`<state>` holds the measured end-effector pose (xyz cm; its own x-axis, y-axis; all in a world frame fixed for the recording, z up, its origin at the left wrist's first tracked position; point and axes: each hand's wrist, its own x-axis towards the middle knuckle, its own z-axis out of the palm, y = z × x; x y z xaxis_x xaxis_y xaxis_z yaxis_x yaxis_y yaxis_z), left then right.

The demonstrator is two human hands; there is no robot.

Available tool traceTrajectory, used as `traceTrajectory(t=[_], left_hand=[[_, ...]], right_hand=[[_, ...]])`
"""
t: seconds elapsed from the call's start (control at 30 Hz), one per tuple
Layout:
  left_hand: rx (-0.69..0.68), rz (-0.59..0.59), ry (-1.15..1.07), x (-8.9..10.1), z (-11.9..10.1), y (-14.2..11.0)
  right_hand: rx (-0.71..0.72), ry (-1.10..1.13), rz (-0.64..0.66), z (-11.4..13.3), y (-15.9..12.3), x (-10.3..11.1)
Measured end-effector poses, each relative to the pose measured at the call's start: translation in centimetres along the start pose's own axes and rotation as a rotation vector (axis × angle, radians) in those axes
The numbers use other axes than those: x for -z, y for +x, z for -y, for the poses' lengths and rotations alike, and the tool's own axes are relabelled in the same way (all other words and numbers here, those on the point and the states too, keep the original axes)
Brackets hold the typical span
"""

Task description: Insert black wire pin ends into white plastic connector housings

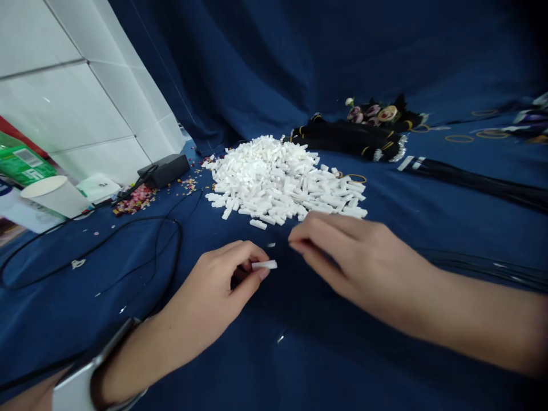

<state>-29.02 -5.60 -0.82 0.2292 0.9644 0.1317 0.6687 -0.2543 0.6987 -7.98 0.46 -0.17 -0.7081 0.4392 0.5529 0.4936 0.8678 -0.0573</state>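
My left hand point(233, 271) pinches a small white foam-like strip point(265, 265) between thumb and forefinger, with fine ridges along its edge. To its right, my right hand point(342, 245) hangs just in front of the pile, thumb and fingertips drawn together. Whatever sits between those fingertips, if anything, is too small to make out. A large heap of short white strips point(274, 177) lies on the dark blue cloth point(325, 354) beyond both hands. One loose white strip point(258, 224) rests at the near edge of the heap.
Black bundles with yellow bands point(346, 137) and artificial flowers point(372, 113) lie behind the heap. A black strand bundle point(475, 180) stretches rightward. On the left are a paper cup point(55, 194), a black box point(165, 170), pink confetti bits point(135, 200) and a looped black cable point(180, 240).
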Motion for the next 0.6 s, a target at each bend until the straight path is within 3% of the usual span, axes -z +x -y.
traceTrajectory(t=[0.1,0.33,0.6], left_hand=[[0.17,-0.025,-0.187,0.0,-0.2,-0.2],[0.443,-0.005,-0.645,0.1,-0.8,-0.5],[0.538,0.05,-0.917,0.0,-1.2,-0.7]], right_hand=[[0.052,0.04,-0.01,1.6,-1.0,-0.8],[0.02,0.107,-0.061,1.5,-1.9,-1.7],[0.032,0.064,-0.09,1.8,-2.2,-1.5]])
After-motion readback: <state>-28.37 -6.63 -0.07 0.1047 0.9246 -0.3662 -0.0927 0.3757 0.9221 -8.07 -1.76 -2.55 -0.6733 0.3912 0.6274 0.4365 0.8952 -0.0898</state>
